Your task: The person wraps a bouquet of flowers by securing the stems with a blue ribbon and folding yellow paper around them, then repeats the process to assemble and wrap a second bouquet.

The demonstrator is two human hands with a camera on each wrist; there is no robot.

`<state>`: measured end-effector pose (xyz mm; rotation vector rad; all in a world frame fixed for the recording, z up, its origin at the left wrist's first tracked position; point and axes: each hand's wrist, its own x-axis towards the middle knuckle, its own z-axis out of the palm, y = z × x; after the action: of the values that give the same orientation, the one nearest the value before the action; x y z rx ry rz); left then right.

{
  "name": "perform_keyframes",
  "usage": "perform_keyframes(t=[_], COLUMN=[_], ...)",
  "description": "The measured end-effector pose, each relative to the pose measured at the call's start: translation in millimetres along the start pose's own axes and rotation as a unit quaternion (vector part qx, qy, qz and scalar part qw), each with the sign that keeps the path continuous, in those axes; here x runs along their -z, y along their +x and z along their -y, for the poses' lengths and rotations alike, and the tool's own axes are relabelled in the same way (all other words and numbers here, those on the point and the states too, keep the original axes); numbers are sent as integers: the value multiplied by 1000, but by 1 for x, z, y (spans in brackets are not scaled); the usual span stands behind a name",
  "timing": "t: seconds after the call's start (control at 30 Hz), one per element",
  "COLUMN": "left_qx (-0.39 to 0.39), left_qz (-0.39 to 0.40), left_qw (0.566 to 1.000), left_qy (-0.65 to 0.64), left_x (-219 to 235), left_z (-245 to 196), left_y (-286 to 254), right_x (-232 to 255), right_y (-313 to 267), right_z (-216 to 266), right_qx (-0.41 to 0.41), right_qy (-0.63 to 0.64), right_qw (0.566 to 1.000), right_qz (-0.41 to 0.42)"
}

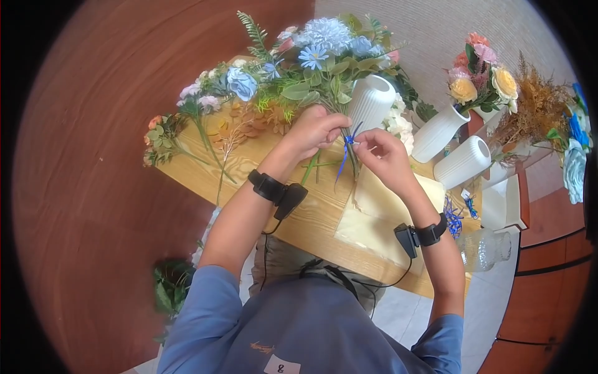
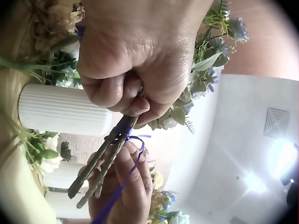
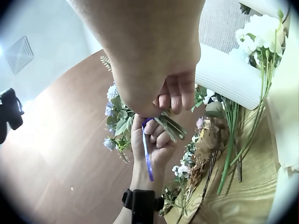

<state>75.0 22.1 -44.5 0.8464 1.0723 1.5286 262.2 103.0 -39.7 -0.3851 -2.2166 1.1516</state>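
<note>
In the head view my left hand point(image 1: 313, 132) grips the stems of a bouquet of blue artificial flowers point(image 1: 324, 38) and green leaves. A thin blue ribbon point(image 1: 343, 161) is wound round the stems just below that fist, with one tail hanging down. My right hand point(image 1: 387, 161) is at the knot, its thumb and fingertips pinching the ribbon. Seen from the left wrist, the bare stem ends point(image 2: 96, 175) stick out past the ribbon, with the right hand point(image 2: 133, 186) behind them. From the right wrist, the ribbon tail point(image 3: 147, 156) hangs in front of the left hand.
Loose flower sprigs point(image 1: 215, 103) lie along the left of the wooden table point(image 1: 299, 215). White ribbed vases point(image 1: 372, 103) stand or lie behind and to the right, one holding flowers point(image 1: 479, 75). Cream sheets point(image 1: 374, 227), a blue ribbon pile point(image 1: 453, 218) and a glass vase point(image 1: 483, 249) are at the right.
</note>
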Motion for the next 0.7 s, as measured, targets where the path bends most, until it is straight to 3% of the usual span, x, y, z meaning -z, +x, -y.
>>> perform_keyframes(t=[0.4,0.5,0.57,0.7], left_qx=[14,18,17,20], left_qz=[26,38,42,46], left_qw=[999,999,999,998], left_qy=[36,-2,-23,-40], left_x=[5,8,10,9], left_z=[2,-1,-3,-4], left_y=[-1,0,-2,-2], right_x=[3,2,1,-1], right_y=[2,0,-1,1], right_z=[5,-2,-3,-6], right_qx=[-3,-15,-84,-94], right_qy=[-60,7,157,195], right_qw=[994,997,982,975], right_qz=[86,77,68,50])
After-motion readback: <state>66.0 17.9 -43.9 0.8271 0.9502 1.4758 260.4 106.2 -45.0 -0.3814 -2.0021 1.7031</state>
